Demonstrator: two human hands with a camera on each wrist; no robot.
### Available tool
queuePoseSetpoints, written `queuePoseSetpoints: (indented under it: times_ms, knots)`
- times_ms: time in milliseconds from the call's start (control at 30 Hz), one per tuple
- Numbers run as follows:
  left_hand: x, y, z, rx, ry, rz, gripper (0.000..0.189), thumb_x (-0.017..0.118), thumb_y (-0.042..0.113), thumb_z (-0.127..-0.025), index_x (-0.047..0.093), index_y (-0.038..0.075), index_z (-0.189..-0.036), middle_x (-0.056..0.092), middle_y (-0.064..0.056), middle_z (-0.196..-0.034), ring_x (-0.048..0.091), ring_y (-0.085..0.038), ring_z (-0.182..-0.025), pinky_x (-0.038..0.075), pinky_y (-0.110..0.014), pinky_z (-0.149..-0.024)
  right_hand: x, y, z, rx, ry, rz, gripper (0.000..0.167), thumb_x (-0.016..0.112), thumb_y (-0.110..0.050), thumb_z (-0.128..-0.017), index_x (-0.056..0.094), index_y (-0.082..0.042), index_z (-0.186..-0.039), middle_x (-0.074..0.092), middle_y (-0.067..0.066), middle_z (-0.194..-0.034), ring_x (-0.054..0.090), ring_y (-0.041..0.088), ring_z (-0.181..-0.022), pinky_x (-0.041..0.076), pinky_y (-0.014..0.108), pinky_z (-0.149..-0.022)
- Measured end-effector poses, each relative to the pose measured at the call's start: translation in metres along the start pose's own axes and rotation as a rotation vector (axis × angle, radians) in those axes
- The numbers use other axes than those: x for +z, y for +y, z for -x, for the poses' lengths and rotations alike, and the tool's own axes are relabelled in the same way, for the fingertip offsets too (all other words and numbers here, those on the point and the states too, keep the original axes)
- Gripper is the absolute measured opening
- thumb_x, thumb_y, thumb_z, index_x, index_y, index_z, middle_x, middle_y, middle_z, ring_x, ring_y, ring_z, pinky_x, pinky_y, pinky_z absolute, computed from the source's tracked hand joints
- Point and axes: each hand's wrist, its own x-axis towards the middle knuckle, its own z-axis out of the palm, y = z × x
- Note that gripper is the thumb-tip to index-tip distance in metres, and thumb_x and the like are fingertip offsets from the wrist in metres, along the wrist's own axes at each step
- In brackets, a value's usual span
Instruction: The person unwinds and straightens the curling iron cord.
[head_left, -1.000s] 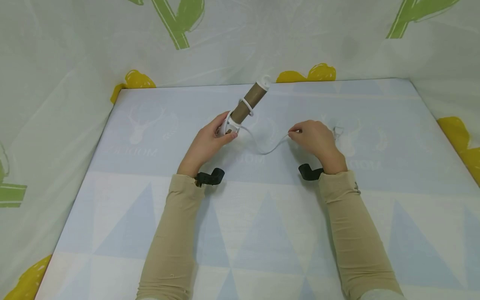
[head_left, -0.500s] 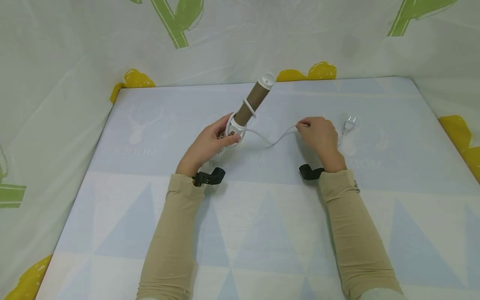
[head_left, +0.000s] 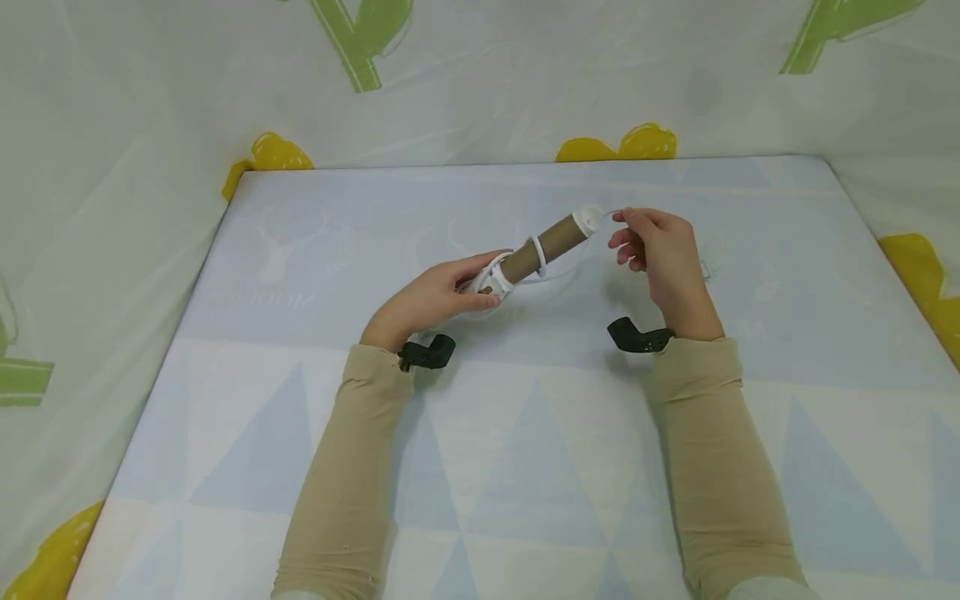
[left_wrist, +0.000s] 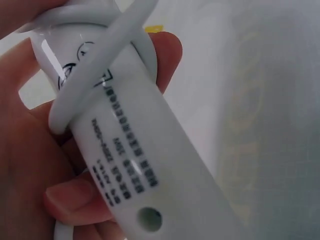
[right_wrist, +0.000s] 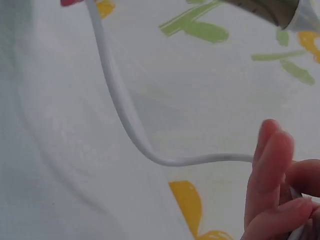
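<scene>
My left hand (head_left: 429, 302) grips a curling iron (head_left: 561, 240) by its white handle. The brown barrel with its white end cap tilts up to the right, and a loop of white cord (head_left: 539, 257) circles it. In the left wrist view, printed text and a round hole show on the handle, with more cord wrapped across it. My right hand (head_left: 663, 254), close to the end cap, pinches the cord. The right wrist view shows this cord (right_wrist: 120, 100) running in a long curve to my fingers (right_wrist: 272, 160). Most of the plug (head_left: 705, 269) is hidden behind my right hand.
A table (head_left: 525, 467) with a pale blue and white patterned cover lies beneath both hands. Behind it hangs a light curtain (head_left: 480, 83) with green and yellow prints. Black wrist mounts (head_left: 637, 335) stick out from both wrists.
The curling iron has tipped lower, its end cap swinging right toward my right hand. My right hand has risen with the cord, and its lower fingers have loosened. The plug has become mostly hidden.
</scene>
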Motion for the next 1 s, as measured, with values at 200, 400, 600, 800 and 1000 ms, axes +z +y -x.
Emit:
queuePoseSetpoints:
  times_ms: [200,400,600,800,1000]
  knots:
    - [0.004,0.003,-0.004,-0.108,0.029,-0.049,0.073,0.07,0.043,-0.074,0.028,0.046,-0.134,0.049,0.009,-0.124,0.047,-0.006,-0.105,0.039,-0.034,-0.086,0.007,-0.017,0.01,0.01,-0.083,-0.203,0.039,0.056,-0.031,-0.088,0.052,-0.001,-0.114,0.066,0.01,-0.095,0.054,0.017,-0.064,0.038,0.02,-0.047]
    - [0.01,-0.001,-0.009,-0.132,0.083,-0.138,0.072,0.07,0.043,-0.073,0.035,0.032,-0.135,0.047,0.007,-0.128,0.045,-0.005,-0.108,0.038,-0.032,-0.087,0.027,-0.016,0.013,-0.068,-0.122,-0.146,0.037,0.052,-0.034,-0.09,0.049,-0.004,-0.111,0.066,0.012,-0.093,0.06,0.022,-0.073,0.036,0.023,-0.047]
    - [0.015,-0.007,-0.013,-0.134,0.106,-0.175,0.069,0.069,0.048,-0.072,0.039,0.033,-0.133,0.048,0.009,-0.128,0.044,-0.006,-0.105,0.036,-0.032,-0.086,0.04,-0.009,0.014,-0.093,-0.066,-0.104,0.03,0.05,-0.034,-0.091,0.051,-0.01,-0.108,0.064,0.012,-0.084,0.064,0.025,-0.074,0.045,0.022,-0.053]
    - [0.018,-0.009,-0.016,-0.156,0.14,-0.191,0.074,0.066,0.058,-0.068,0.038,0.034,-0.133,0.052,0.007,-0.121,0.047,-0.008,-0.1,0.039,-0.032,-0.082,0.043,-0.004,0.011,-0.168,0.009,-0.127,0.027,0.049,-0.032,-0.091,0.053,-0.009,-0.105,0.052,0.012,-0.068,0.059,0.026,-0.061,0.051,0.031,-0.066]
    - [0.023,-0.005,-0.017,-0.181,0.242,-0.421,0.068,0.056,0.072,-0.064,0.052,0.031,-0.118,0.058,0.009,-0.096,0.05,-0.011,-0.077,0.04,-0.029,-0.065,0.038,-0.001,0.007,-0.224,0.073,-0.158,0.028,0.05,-0.031,-0.091,0.055,-0.009,-0.106,0.045,0.011,-0.065,0.056,0.024,-0.052,0.052,0.03,-0.063]
